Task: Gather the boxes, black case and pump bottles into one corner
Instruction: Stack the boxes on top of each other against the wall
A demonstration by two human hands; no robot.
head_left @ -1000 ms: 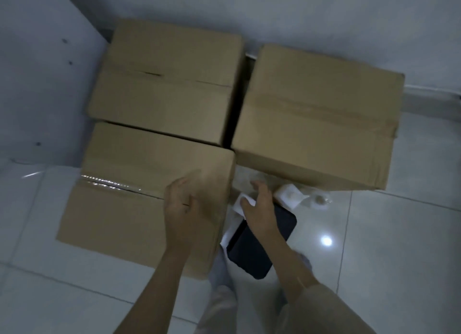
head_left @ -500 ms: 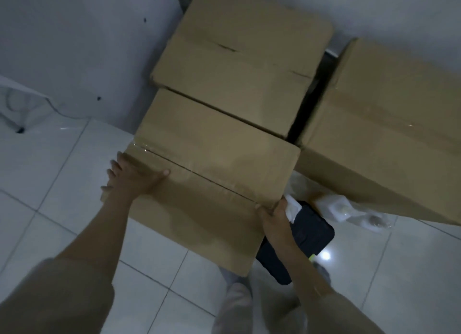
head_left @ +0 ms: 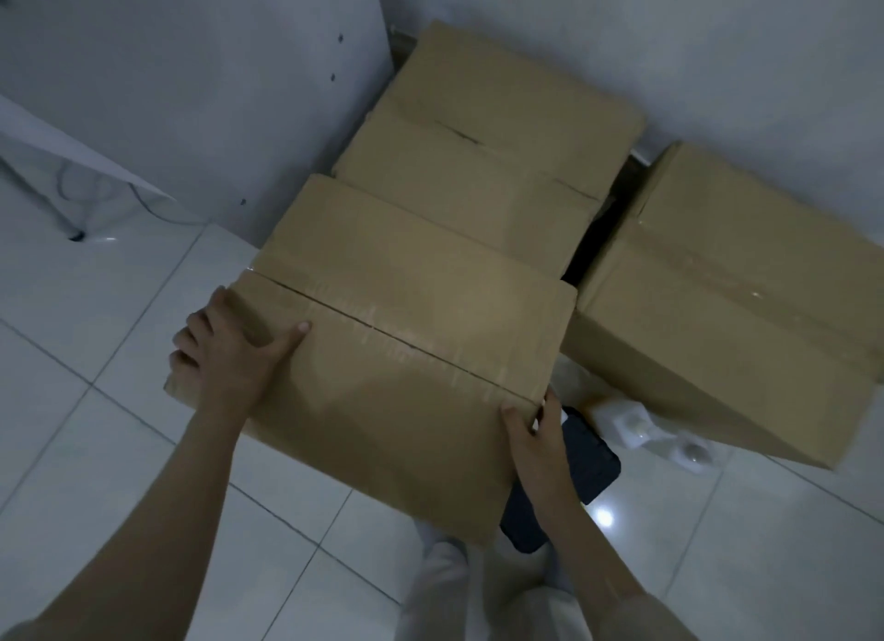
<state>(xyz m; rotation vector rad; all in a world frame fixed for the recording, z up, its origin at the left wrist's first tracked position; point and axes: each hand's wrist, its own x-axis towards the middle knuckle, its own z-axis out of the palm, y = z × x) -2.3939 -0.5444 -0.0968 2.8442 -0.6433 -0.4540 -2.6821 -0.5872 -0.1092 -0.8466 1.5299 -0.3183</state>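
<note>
Three taped cardboard boxes stand on the white tiled floor by the wall corner. The near box (head_left: 402,353) is between my hands. My left hand (head_left: 229,348) grips its left edge, thumb on top and fingers curled over the side. My right hand (head_left: 535,430) grips its right front corner. A second box (head_left: 483,152) sits behind it against the wall. The third box (head_left: 727,296) stands to the right. The black case (head_left: 588,458) lies on the floor beside my right hand, partly hidden by the near box. Two white pump bottles (head_left: 660,434) lie below the third box.
A white panel (head_left: 191,90) rises at the left behind the boxes. A white table leg and cable (head_left: 67,200) stand at the far left. My light trousers (head_left: 478,588) show at the bottom. Open tiled floor (head_left: 765,545) lies to the right front.
My left hand moved from the near box's top to its left edge, and my right hand left the black case to take the box's right corner. The view shifted left.
</note>
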